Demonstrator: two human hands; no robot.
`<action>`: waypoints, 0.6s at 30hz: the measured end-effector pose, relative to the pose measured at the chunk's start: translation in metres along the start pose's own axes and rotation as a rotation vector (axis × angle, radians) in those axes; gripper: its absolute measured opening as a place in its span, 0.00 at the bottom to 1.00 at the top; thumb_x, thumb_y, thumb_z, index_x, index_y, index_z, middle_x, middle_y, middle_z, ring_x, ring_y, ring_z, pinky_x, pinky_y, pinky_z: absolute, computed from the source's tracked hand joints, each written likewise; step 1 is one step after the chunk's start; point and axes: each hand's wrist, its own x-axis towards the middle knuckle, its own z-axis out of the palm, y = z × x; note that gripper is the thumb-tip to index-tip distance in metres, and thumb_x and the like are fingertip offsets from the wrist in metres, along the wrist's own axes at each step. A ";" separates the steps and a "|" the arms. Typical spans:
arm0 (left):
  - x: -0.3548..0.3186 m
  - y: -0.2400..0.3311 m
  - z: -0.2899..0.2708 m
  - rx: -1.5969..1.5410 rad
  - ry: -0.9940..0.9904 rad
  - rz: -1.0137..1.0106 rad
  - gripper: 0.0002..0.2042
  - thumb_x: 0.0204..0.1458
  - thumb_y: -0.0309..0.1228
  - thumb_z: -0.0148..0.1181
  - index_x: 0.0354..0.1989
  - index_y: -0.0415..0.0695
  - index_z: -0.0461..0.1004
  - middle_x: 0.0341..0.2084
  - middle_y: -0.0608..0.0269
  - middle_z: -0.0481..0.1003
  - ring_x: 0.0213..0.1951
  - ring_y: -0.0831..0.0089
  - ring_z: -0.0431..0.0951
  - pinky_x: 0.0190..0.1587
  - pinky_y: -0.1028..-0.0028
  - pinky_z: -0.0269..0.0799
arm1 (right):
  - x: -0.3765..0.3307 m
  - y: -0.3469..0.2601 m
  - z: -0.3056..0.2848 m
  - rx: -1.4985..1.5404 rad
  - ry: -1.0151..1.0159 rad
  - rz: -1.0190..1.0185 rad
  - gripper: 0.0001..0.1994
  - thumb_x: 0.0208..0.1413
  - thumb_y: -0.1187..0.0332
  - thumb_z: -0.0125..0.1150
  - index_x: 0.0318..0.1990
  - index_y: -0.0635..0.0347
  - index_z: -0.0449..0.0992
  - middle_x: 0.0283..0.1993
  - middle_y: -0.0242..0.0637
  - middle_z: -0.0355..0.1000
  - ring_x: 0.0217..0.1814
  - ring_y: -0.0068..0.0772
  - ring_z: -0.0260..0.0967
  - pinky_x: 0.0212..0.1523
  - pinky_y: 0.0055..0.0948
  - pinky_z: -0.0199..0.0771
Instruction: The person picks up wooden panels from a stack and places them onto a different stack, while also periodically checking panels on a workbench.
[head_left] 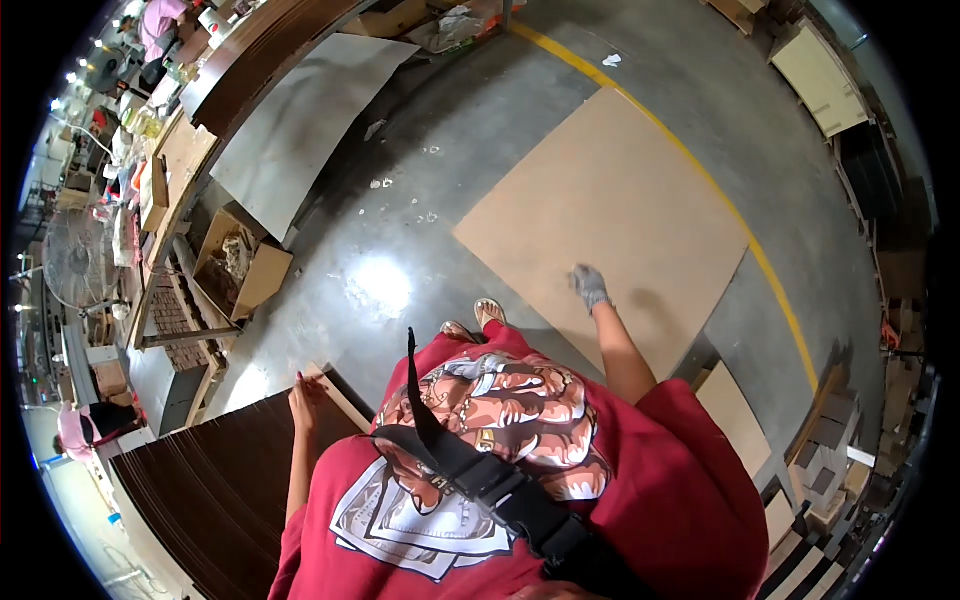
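Observation:
I stand on a concrete floor and look down over my red printed shirt. My left hand [305,390] is bare and rests on the top corner of a stack of dark brown boards [215,480] at my lower left. My right hand [589,286] wears a grey glove and hangs free above a large tan board [610,215] that lies flat on the floor. Its fingers are loosely curled with nothing in them. My sandalled feet [478,318] show just below the tan board's near edge.
A grey sheet [300,120] leans at the upper left beside an open cardboard box [240,265]. A yellow line [700,170] crosses the floor. Light boards [740,420] and stacked boxes stand at the right. A fan [75,260] and cluttered benches line the left.

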 end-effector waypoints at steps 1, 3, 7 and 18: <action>-0.006 -0.017 -0.018 0.007 0.009 -0.094 0.30 0.58 0.56 0.38 0.38 0.39 0.75 0.20 0.62 0.73 0.19 0.78 0.71 0.21 0.80 0.62 | -0.002 -0.021 0.022 0.001 -0.017 0.004 0.13 0.57 0.57 0.51 0.37 0.56 0.75 0.28 0.34 0.74 0.24 0.23 0.68 0.24 0.25 0.68; -0.010 -0.041 -0.038 0.000 -0.014 -0.275 0.33 0.55 0.60 0.39 0.39 0.38 0.75 0.20 0.61 0.73 0.18 0.77 0.70 0.18 0.81 0.60 | 0.002 -0.057 0.049 0.142 0.023 -0.104 0.11 0.56 0.62 0.52 0.32 0.57 0.77 0.29 0.35 0.75 0.27 0.19 0.68 0.29 0.23 0.68; 0.023 -0.080 -0.044 -0.029 -0.071 -0.383 0.36 0.53 0.63 0.39 0.41 0.37 0.74 0.20 0.58 0.74 0.16 0.76 0.68 0.15 0.81 0.56 | -0.015 -0.009 0.036 -0.628 -0.141 -0.132 0.14 0.55 0.57 0.53 0.30 0.59 0.76 0.28 0.34 0.74 0.24 0.25 0.68 0.25 0.27 0.67; 0.022 -0.131 -0.061 0.094 -0.228 -0.464 0.45 0.45 0.72 0.33 0.50 0.39 0.69 0.35 0.45 0.76 0.32 0.51 0.77 0.34 0.56 0.71 | -0.124 0.132 -0.012 -0.746 -0.323 0.348 0.15 0.56 0.57 0.51 0.32 0.60 0.76 0.28 0.38 0.75 0.23 0.30 0.70 0.23 0.30 0.69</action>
